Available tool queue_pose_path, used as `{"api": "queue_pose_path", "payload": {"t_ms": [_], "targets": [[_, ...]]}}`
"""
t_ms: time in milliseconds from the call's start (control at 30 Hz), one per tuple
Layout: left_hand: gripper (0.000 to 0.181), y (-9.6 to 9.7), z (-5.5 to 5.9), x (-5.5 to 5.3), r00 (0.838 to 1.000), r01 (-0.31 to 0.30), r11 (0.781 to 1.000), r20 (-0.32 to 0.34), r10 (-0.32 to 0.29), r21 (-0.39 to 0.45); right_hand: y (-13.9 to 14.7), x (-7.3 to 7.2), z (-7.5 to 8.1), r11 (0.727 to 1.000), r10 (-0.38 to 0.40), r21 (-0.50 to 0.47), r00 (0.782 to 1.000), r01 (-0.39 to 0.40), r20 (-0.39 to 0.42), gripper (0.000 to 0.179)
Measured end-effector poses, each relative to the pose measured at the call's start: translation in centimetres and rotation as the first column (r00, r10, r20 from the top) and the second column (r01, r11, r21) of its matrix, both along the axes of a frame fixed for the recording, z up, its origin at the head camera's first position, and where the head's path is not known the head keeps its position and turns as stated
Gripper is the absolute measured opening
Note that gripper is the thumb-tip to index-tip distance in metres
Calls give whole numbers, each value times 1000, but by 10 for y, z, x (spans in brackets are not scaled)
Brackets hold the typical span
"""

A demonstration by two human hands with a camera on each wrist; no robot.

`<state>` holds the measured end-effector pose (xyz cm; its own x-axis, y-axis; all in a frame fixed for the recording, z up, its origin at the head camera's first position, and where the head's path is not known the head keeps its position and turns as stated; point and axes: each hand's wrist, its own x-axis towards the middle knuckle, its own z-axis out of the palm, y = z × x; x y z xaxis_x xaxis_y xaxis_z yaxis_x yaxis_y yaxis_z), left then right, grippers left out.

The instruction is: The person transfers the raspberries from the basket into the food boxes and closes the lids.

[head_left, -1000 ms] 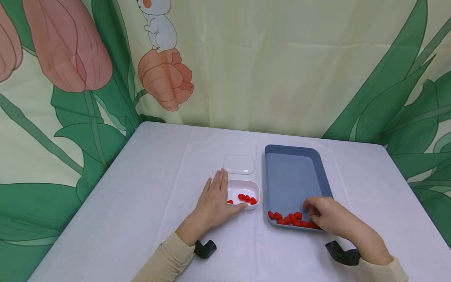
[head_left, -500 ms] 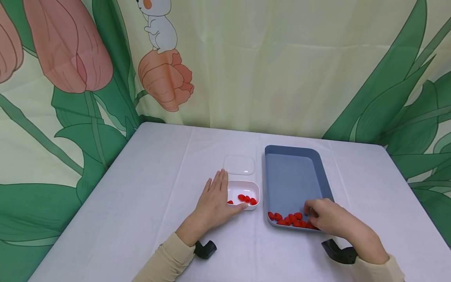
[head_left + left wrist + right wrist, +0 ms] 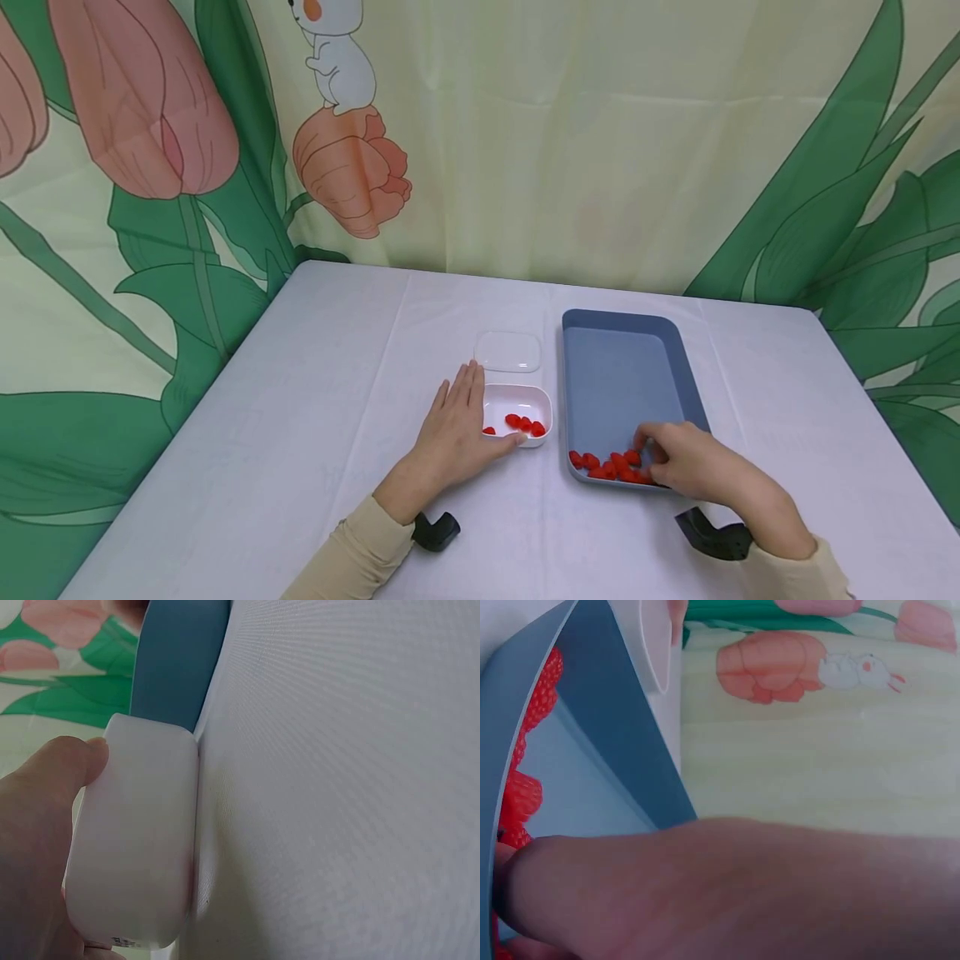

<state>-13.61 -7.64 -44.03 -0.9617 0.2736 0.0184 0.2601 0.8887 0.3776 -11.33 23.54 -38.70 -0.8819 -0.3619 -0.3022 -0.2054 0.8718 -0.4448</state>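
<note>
Flat along the left side of a small white box (image 3: 551, 408), my left hand (image 3: 448, 429) keeps its fingers straight, its thumb at the near rim. The left wrist view shows that thumb (image 3: 94, 757) against the box's upper edge. Several red raspberries (image 3: 525, 423) lie inside it. My right hand (image 3: 686, 458) reaches into the near right part of a blue-grey tray (image 3: 630, 367), fingers bent down at a row of raspberries (image 3: 611, 467) along the near wall. In the right wrist view, the hand's back hides its fingertips; I cannot tell whether they pinch a raspberry (image 3: 521, 795).
A clear lid (image 3: 507, 351) lies behind the white box. The tray stands close to the box's right, its raised walls all round. White cloth (image 3: 300, 375) covers the table, and a printed curtain (image 3: 562, 167) hangs behind its far edge.
My right hand has shifted slightly left along the near wall of the tray, closer over the raspberries. The left hand and the white box have kept their places.
</note>
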Motion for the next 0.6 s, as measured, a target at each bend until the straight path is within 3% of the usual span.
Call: {"api": "queue_pose_path", "payload": {"t_ms": [200,600], "targets": [[112,0,-1,1,1000,-4,1000,2,4,7,-8,-6,-4,999,-17,-42,998,15,-60,20],[112,0,0,0,1000,-3,1000,6,3,3,-23,-14,-10,985,8,-168,982,-40,-189,25]]}}
